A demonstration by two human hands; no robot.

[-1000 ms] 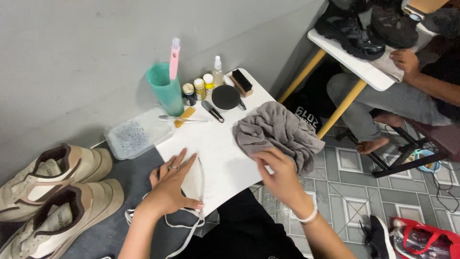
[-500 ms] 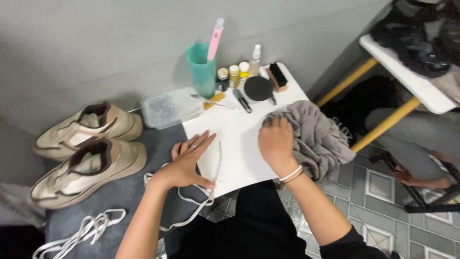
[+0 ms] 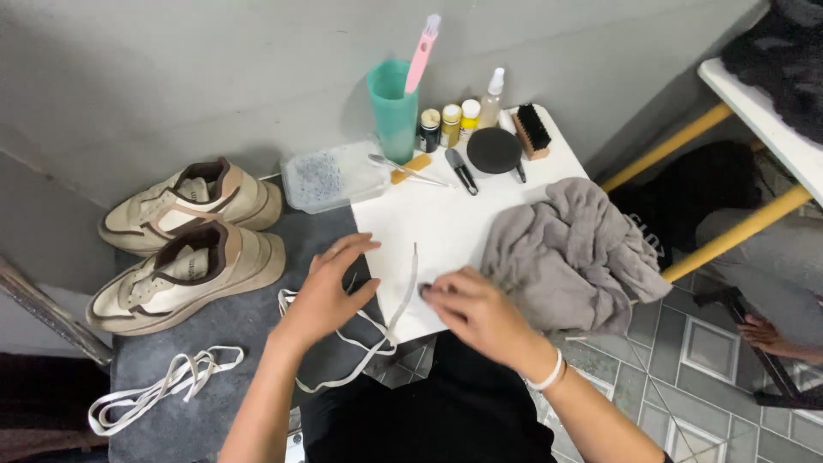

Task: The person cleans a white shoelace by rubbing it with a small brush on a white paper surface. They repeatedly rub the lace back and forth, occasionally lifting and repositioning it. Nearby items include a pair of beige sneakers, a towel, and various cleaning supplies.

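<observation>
loose lace bundle (image 3: 159, 387) lies on the dark mat by the pair of sneakers (image 3: 184, 236). left hand (image 3: 324, 291) has fingers spread, resting on the white shoelace (image 3: 403, 296) at the white board's (image 3: 446, 219) edge. right hand (image 3: 471, 309) has fingers curled, tips pressing the lace flat; can't tell if pinched. risk imo: lace tail hangs off the edge, could slide down or snag. grey cloth (image 3: 570, 253) just beside the rt hand could get dragged.
</observation>
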